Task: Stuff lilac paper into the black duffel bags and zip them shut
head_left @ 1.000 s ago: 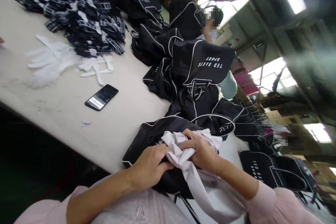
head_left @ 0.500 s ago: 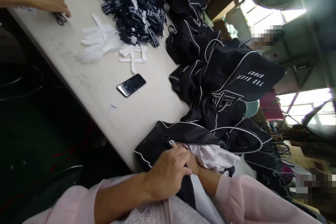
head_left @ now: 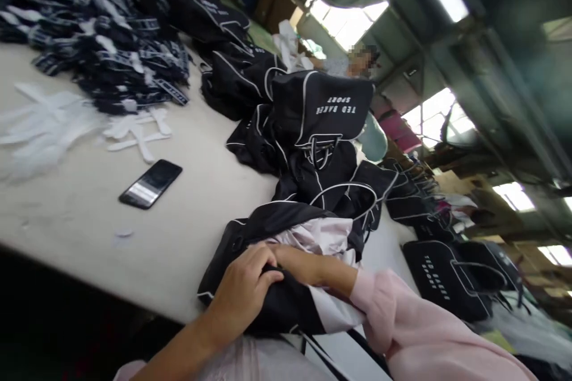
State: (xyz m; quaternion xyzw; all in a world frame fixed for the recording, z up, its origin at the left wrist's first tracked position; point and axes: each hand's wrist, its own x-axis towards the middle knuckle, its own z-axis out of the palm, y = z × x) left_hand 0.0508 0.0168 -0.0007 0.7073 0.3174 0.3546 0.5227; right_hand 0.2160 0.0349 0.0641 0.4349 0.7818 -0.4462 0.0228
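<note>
Black bag (head_left: 286, 309) lies under both hands, I note, with pale fabric (head_left: 313, 237) bunched at its mouth. Left hand (head_left: 241, 292) is curled on the bag; right hand (head_left: 304, 265) lies across it, touching the left. Phone (head_left: 151, 184) sits well apart on the table (head_left: 192, 238).

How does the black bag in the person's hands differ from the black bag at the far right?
The held bag is crumpled, while the far-right bag lies flatter. The far-right bag shows white TED BAKER lettering, while the held bag shows none. Both are black with white piping.
</note>
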